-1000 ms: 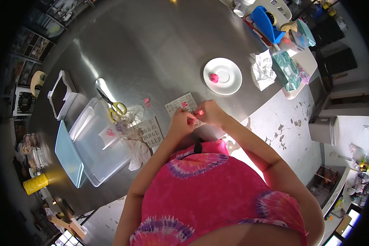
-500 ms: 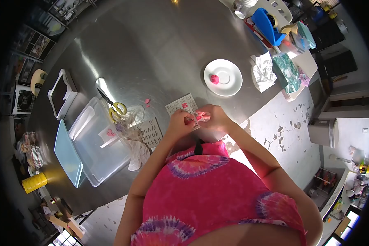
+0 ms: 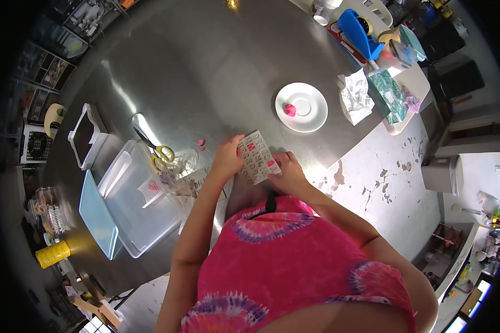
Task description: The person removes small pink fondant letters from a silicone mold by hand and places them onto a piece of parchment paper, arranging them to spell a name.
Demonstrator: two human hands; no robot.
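- Beige, pink-dotted letter mould (image 3: 257, 158) is held between both hands, just in front of the chest, over the near edge of the steel table (image 3: 205, 72).
- Its long axis points away from the body, with the far end leaning slightly left.
- Left hand (image 3: 226, 158) clasps the left long edge; right hand (image 3: 286, 173) pinches the near right corner.
- The pink lump (image 3: 289, 110) on the saucer (image 3: 312, 93) lies beyond the mould, nearer the right hand.
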